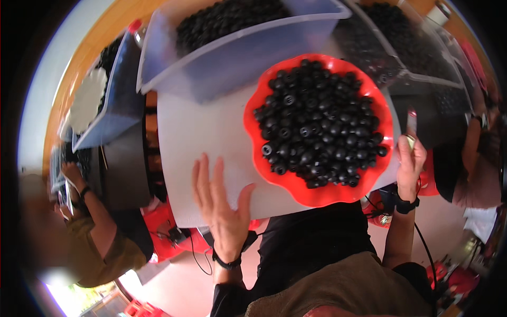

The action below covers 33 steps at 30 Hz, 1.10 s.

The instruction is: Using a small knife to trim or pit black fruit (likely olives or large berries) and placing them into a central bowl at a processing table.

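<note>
A red scalloped bowl (311,198) stands on the pale table (190,142), toward its right side. Heaped in it are many small round black pieces (322,121), some showing a ringed hole. My left hand (224,203) hovers over the table's front edge, left of the bowl, fingers spread and holding nothing. To the right of the bowl, my right hand (411,164) is closed around a slim knife-like tool (411,126) that points away from me. Its exact kind is hard to make out; the tip looks reddish.
Behind the bowl is a large translucent bin (248,58) of black pieces. A clear bin (428,74) stands at the far right, and another bin (113,100) at the left. One person (95,222) works at my left, another (478,164) at my right.
</note>
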Each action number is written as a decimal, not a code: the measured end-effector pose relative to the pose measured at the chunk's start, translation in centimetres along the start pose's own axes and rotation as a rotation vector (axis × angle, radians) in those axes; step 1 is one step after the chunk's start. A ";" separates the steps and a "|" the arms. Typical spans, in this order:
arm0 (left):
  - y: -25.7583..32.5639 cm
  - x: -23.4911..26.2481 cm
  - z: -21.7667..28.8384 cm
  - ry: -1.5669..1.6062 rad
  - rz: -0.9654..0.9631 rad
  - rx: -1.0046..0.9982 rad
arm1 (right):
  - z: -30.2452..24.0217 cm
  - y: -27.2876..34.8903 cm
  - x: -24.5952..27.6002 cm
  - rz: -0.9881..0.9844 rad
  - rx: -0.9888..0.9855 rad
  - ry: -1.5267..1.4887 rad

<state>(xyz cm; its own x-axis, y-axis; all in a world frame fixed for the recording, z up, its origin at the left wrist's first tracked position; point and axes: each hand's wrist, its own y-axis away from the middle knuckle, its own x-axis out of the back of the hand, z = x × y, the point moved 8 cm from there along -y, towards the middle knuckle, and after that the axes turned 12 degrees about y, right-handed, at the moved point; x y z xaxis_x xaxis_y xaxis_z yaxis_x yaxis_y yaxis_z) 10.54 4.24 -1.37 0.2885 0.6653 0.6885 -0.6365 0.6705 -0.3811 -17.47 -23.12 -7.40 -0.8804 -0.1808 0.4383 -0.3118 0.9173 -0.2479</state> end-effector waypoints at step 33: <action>-7.8 -5.4 11.6 0.065 -0.391 -0.422 | -3.8 -0.3 0.8 -0.111 0.015 -0.149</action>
<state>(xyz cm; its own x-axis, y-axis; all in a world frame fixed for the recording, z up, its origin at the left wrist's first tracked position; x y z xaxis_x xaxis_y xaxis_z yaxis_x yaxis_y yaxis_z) 5.65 -8.37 4.97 0.4970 0.3519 0.7932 -0.1370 0.9344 -0.3287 -16.76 -22.15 -3.65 -0.8830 -0.3323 0.3314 -0.4144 0.8835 -0.2184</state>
